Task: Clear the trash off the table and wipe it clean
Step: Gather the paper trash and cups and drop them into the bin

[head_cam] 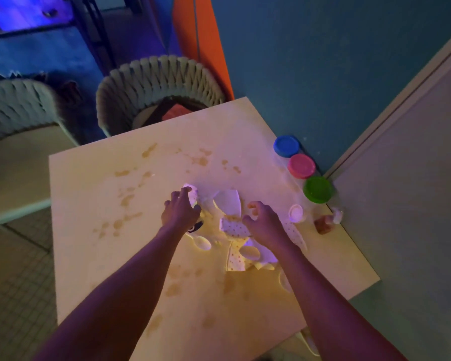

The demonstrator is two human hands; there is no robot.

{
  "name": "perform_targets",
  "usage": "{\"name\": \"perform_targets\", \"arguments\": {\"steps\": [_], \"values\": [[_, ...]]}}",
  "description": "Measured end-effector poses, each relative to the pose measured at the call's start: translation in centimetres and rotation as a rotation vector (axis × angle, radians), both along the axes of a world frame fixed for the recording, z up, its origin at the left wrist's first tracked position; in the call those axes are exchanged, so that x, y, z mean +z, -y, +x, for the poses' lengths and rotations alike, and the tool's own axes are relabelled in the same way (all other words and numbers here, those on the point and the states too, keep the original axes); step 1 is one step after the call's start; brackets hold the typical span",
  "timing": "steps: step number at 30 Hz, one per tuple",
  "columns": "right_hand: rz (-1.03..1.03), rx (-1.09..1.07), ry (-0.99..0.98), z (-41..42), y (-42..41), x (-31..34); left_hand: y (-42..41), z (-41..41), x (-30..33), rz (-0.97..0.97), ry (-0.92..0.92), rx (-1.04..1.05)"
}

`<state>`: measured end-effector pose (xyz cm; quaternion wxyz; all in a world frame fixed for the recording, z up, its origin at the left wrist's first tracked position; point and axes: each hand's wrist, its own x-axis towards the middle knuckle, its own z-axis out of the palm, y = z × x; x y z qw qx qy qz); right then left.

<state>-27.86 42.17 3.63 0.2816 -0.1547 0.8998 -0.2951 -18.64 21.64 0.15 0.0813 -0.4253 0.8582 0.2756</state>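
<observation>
A pale square table (94, 194) carries brown stain patches (126, 200) across its top. A heap of trash lies at its middle: white plate shards (228, 201), dotted paper pieces (233, 227) and white plastic spoons (202, 242). My left hand (181, 209) is over the heap's left side, its curled fingers touching a crumpled white piece (192, 191). My right hand (262, 222) hovers with curled fingers over the dotted paper and holds nothing that I can see.
Blue (286, 145), pink (301, 165) and green (317, 189) lidded tubs line the table's right edge by the wall. A small white cup (296, 212) and a brown tipped bottle (324, 224) lie near them. Two woven chairs (156, 82) stand beyond the far edge.
</observation>
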Motion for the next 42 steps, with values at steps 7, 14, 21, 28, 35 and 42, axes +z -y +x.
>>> {"name": "perform_targets", "arguments": {"steps": [7,14,21,28,35,42], "values": [[0.096,0.026,0.041,-1.7,3.3,-2.3,0.8,-1.7,-1.9,-0.052,0.022,-0.004],[0.153,0.023,0.057,-3.5,5.2,-3.8,1.1,-2.1,-1.6,-0.199,-0.005,0.016],[0.191,0.014,0.157,-5.2,6.3,-5.3,1.7,-3.0,0.4,-0.243,-0.206,0.066],[0.064,-0.131,0.291,-7.3,6.0,-6.3,-0.6,-5.1,-1.6,-0.173,-0.54,-0.31],[-0.046,-0.266,0.385,-8.6,5.7,-6.7,-1.8,-4.1,-3.2,0.084,-0.443,-0.251],[-0.076,-0.245,0.443,-8.3,5.7,-6.6,-2.0,-4.0,-2.7,0.175,-0.33,-0.205]]}}
